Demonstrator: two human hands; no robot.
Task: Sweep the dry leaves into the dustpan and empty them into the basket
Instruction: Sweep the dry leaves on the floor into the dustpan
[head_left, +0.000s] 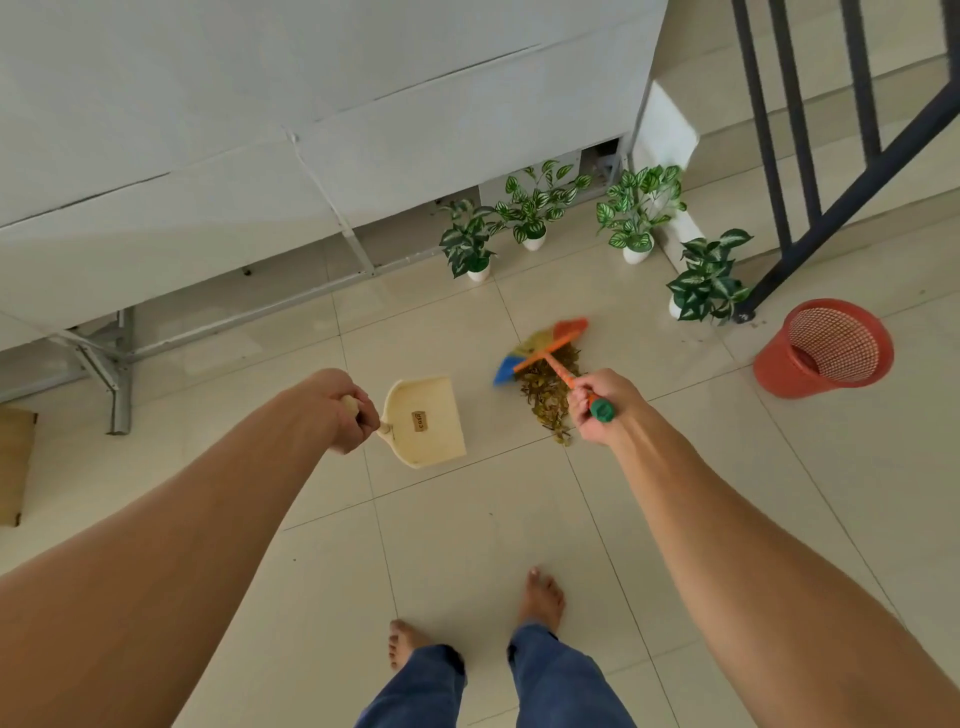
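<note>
From the head camera we look down on pale floor tiles (467, 545). Our left hand (345, 410) is wrapped tight around the handle of a cream dustpan (423, 421), which we hold just left of the dry leaves (550, 395), apart from them. Our right hand (597, 405) is clenched on the orange, green-capped handle of a small broom (540, 353); its blurred, multicoloured bristle head sits at the far edge of the leaf pile. The leaves lie in one heap between our two hands, straddling a tile joint. The red mesh basket (826, 348) stands well to the right, near the foot of a dark stair railing (831, 171). Four potted plants (535, 208) line the far side against the white wall (311, 93), close behind the broom head. Open tile stretches between the pile and the basket, and between the pile and our bare feet (543, 597).
</note>
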